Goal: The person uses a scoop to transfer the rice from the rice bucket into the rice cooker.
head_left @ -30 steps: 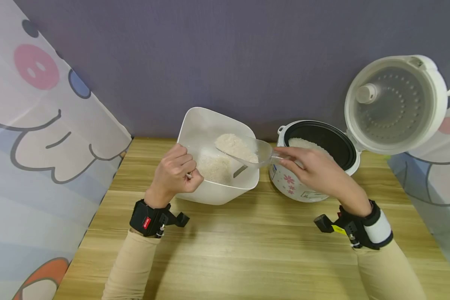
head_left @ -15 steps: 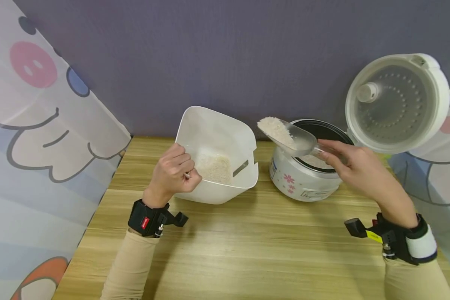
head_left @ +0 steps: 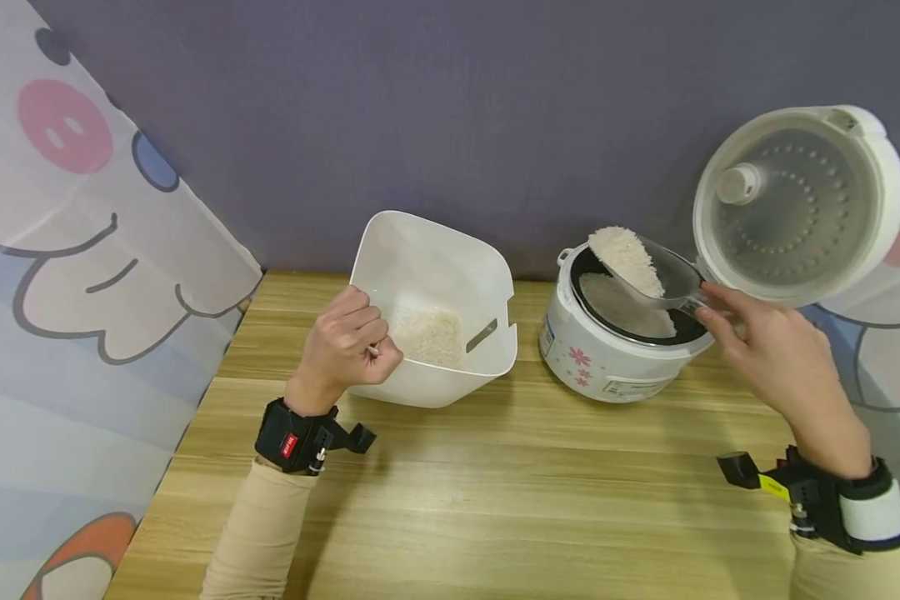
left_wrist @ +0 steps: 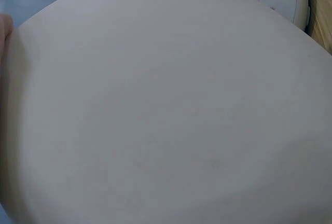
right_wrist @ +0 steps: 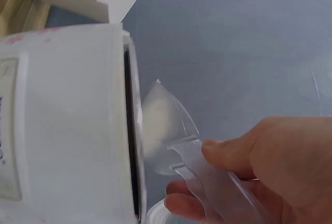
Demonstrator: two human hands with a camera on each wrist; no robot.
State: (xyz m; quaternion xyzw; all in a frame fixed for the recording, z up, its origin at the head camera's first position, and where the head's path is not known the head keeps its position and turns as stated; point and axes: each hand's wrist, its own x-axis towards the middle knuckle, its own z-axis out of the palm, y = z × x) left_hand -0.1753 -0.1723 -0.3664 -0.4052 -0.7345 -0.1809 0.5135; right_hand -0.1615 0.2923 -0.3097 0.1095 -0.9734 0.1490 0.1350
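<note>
My right hand (head_left: 783, 354) grips the handle of a clear plastic scoop (head_left: 675, 271), thumb along its top in the right wrist view. White rice (head_left: 627, 260) is heaped in the scoop, which hovers over the open rice cooker (head_left: 607, 371). More rice lies inside the cooker's dark pot, partly covered by the scoop. With fingers curled, my left hand (head_left: 348, 342) holds the front left rim of a white plastic bin (head_left: 435, 250). Rice (head_left: 431, 337) covers part of the bin's bottom. The bin's outer wall (left_wrist: 166, 99) fills most of the left wrist view.
The cooker's lid (head_left: 798, 204) stands raised at the back right. Behind the wooden table (head_left: 495, 492) rises a dark grey-purple wall (head_left: 450, 108). Cartoon-printed curtains (head_left: 82, 275) flank the table on both sides.
My right hand has carried the loaded scoop rightward, from above the bin to above the cooker. The left hand keeps its hold on the bin's rim.
</note>
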